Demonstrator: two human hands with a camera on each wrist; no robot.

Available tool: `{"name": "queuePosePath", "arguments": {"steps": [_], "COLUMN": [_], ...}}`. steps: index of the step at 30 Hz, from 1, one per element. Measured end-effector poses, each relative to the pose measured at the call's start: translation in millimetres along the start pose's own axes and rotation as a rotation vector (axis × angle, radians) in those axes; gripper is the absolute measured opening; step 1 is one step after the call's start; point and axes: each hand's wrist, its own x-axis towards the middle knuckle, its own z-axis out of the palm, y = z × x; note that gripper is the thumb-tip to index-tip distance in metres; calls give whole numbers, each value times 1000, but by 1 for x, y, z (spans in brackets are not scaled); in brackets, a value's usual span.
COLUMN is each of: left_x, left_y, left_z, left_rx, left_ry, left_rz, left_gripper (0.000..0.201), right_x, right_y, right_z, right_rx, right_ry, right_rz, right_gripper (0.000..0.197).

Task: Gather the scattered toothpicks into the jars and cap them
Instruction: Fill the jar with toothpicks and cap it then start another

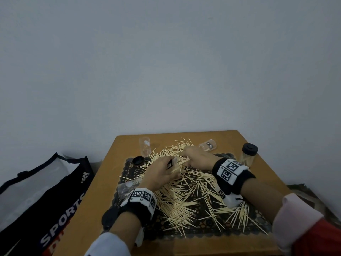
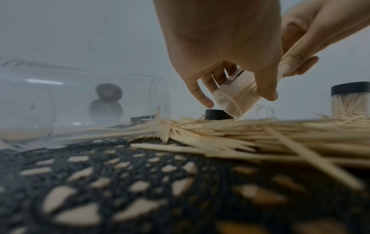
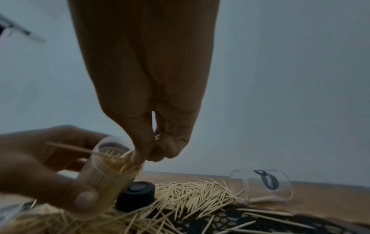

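Note:
Pale wooden toothpicks (image 1: 186,193) lie scattered over a black lace mat (image 1: 204,231) on the wooden table. My left hand (image 1: 166,168) grips a clear jar (image 3: 109,169), tilted and packed with toothpicks; the same jar (image 2: 237,99) shows in the left wrist view. My right hand (image 3: 154,154) pinches a few toothpicks at that jar's mouth. A loose black cap (image 3: 136,196) sits just beyond the jar. At the right stands a capped jar (image 1: 248,154) with toothpicks inside.
An empty clear jar (image 1: 207,145) lies on its side at the back. Another empty jar (image 1: 144,146) stands upright at the back left, and a third lies by my left wrist (image 1: 125,187). A sports bag (image 1: 46,200) sits left of the table.

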Motion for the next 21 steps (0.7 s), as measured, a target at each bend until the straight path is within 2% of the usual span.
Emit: {"name": "queuePosePath", "arguments": {"steps": [2,4,7,9,14,17,19,21], "left_x": [0,0,0,1,1,1,1,1], "left_y": [0,0,-1,-2,-2,-3,-2,-1], "left_z": [-1,-1,-1,0,2,2,1,1], "left_rx": [1,3,4,3,12,11,8,6], "left_ry": [-2,-1,15,19,10,19,25,27], "left_rz": [-5,-5,-6,-9,-7,-17,-21,-28], "left_gripper": [54,53,52,53,51,50,51,52], "right_x": [-1,-1,2,2,5,7,7,6], "right_y": [2,5,8,7,1,3,9,15], "right_z": [-4,-6,-5,-3,4,3,3,3], "right_rx": [104,227,398,426,438,468,520,558], "right_ry": [49,134,223,252,249,326,391,388], "right_rz": [14,45,76,66,21,36,57,76], "right_gripper": [40,45,28,17,13,12,21,39]}}
